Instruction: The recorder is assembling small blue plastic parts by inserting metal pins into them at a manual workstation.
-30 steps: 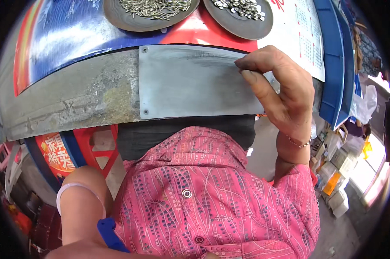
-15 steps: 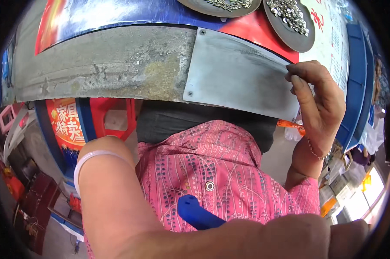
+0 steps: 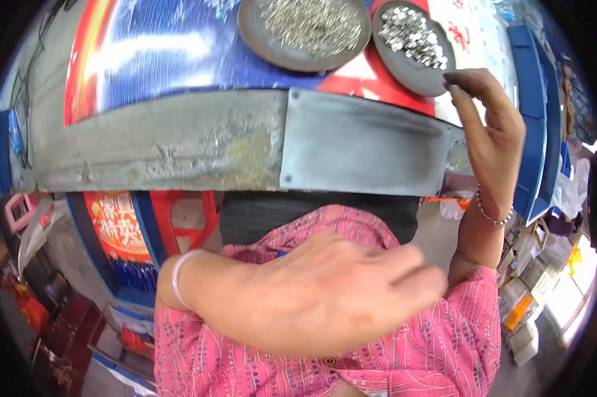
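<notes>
My left hand (image 3: 338, 284) is in front of my pink patterned shirt, its fingers curled and blurred by motion. It is closed on a blue plastic handle (image 3: 281, 254), of which only a small bit shows past the knuckles. My right hand (image 3: 493, 116) is raised over the right end of the bench, thumb and forefinger pinched together. Its fingertips are at the near rim of a dark dish (image 3: 423, 85) of small shiny silver pieces (image 3: 414, 40). Whatever sits in the pinch is too small to make out. Left of that dish stands a larger dark dish (image 3: 251, 40) full of thin metal pins (image 3: 311, 26).
A smooth metal plate (image 3: 364, 145) is screwed to the worn grey bench edge (image 3: 179, 142). Blue and red printed sheeting (image 3: 166, 66) lies under the dishes. A blue crate (image 3: 533, 126) stands at the right. Below left are a blue bin holding blue pieces (image 3: 134, 274) and a red stool (image 3: 209, 215).
My left hand has swung up and away from the lower edge, hiding most of the blue handle. The view has shifted, showing more of both dishes. My right hand now reaches the smaller dish's rim.
</notes>
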Motion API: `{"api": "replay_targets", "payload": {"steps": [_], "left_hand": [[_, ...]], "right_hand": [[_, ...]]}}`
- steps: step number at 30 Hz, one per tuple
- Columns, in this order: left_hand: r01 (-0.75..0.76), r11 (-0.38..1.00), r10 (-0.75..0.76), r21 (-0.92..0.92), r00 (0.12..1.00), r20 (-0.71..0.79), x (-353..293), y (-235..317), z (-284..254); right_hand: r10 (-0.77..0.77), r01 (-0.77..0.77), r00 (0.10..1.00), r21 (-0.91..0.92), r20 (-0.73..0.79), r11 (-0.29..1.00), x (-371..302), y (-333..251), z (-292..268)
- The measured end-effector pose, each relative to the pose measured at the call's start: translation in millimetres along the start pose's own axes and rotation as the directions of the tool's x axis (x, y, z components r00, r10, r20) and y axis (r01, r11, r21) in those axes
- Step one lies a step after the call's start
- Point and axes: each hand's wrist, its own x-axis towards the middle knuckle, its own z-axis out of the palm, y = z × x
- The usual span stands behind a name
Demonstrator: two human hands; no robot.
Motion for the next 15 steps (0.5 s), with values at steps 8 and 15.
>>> {"api": "replay_targets", "payload": {"steps": [8,15], "left_hand": [[0.132,0.986,-0.147,-0.103,0.978,-0.151,-21,-24,9],[0.331,0.854,-0.443,-0.400,0.867,-0.227,-34,-31,9]], "right_hand": [[-0.049,0.092,0.991,-0.371,0.123,0.924,20,5,4],[-0.046,0.109,0.988,-0.453,0.148,0.885,17,6,7]]}}
